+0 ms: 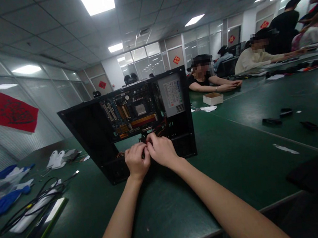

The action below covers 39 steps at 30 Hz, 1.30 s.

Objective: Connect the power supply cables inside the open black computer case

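An open black computer case (88, 130) stands on the green table in front of me, its inside facing me. A motherboard (131, 99) is fixed in the upper part, and a silver power supply (172, 92) sits at the upper right. Thin cables (162, 127) hang below the board. My left hand (137, 160) and my right hand (163, 149) meet at the lower middle of the case, both closed with fingertips pinched close together. Whatever lies between the fingers is hidden by them.
On the left lie a green-edged phone (40, 230), a power strip (36, 209), black cables and blue gloves (6, 201). A small box (213, 98) stands beyond the case, near a seated person (205, 77). Dark small objects (309, 126) are scattered on the right.
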Motion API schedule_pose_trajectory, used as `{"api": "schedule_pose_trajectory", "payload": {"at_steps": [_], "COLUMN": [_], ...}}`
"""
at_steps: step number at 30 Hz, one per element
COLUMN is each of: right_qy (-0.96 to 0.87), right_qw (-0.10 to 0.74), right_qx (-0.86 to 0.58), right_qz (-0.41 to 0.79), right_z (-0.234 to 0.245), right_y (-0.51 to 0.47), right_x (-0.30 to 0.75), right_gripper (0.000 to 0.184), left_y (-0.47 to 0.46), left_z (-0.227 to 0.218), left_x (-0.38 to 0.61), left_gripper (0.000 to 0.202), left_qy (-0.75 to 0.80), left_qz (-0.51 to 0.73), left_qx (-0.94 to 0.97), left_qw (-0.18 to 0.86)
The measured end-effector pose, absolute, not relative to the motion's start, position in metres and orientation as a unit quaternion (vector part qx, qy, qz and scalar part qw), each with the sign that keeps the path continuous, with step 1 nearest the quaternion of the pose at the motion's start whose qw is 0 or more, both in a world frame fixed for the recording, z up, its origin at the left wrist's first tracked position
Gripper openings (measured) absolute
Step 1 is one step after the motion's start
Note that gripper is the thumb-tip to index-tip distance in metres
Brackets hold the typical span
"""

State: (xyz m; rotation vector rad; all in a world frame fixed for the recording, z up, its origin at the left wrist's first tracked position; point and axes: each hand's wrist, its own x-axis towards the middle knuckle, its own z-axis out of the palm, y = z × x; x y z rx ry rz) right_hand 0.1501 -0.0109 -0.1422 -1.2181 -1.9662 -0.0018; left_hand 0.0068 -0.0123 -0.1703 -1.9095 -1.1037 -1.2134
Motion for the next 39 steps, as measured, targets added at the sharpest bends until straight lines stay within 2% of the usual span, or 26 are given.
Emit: {"api": "schedule_pose_trajectory", "payload": {"at_steps": [7, 10, 16, 23, 27, 34, 39], "right_qy": [-0.757, -0.761, -0.788, -0.826, -0.822, -0.808, -0.841], "right_qw": [0.448, 0.441, 0.397, 0.351, 0.315, 0.259, 0.233], "right_qx": [-0.467, -0.47, -0.47, -0.439, -0.471, -0.523, -0.477], "right_qz": [0.086, 0.081, -0.014, -0.053, -0.061, -0.082, -0.106], "right_z": [-0.139, -0.14, -0.144, -0.138, -0.133, -0.134, -0.136], "right_y": [-0.01, -0.01, -0.011, -0.016, -0.013, 0.001, 0.003], "right_x": [0.154, 0.153, 0.149, 0.157, 0.165, 0.186, 0.192], "right_gripper": [0.038, 0.038, 0.037, 0.043, 0.037, 0.06, 0.056], "left_y": [-0.013, -0.014, -0.014, -0.015, -0.015, -0.015, -0.016], "left_z": [-0.173, -0.173, -0.171, -0.171, -0.17, -0.168, -0.169], "left_x": [0.006, 0.006, 0.006, 0.005, 0.001, -0.004, -0.001], "left_gripper": [0.009, 0.009, 0.012, 0.014, 0.016, 0.025, 0.026], "left_qy": [-0.396, -0.397, -0.393, -0.418, -0.417, -0.411, -0.426], "left_qz": [-0.455, -0.454, -0.443, -0.415, -0.395, -0.318, -0.316], "left_qx": [-0.736, -0.735, -0.739, -0.745, -0.754, -0.782, -0.778], "left_qw": [0.307, 0.31, 0.322, 0.313, 0.319, 0.344, 0.336]}}
